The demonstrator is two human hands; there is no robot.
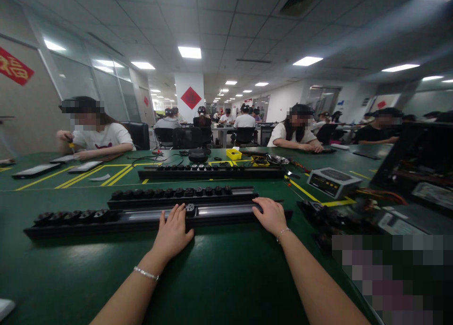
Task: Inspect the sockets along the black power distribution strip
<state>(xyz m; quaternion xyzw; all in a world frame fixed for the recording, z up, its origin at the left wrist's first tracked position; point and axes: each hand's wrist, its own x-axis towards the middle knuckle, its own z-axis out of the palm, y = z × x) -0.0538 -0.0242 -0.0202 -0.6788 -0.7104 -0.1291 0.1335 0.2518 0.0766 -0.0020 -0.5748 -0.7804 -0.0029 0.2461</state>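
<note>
A long black power track lies across the green table in front of me, with a shiny strip along its top. Several black socket modules sit at its left end, and a single socket module stands near its middle. My left hand rests on the track just left of that single module, fingers stretched and thumb apart. At the track's right end, my right hand curls its fingers and thumb around a small dark socket module, mostly covered by the hand.
Behind lie a second track and a third track, both carrying modules. A yellow box, cables and a power supply unit are farther back. Dark computer parts crowd the right edge. Two co-workers sit across the table.
</note>
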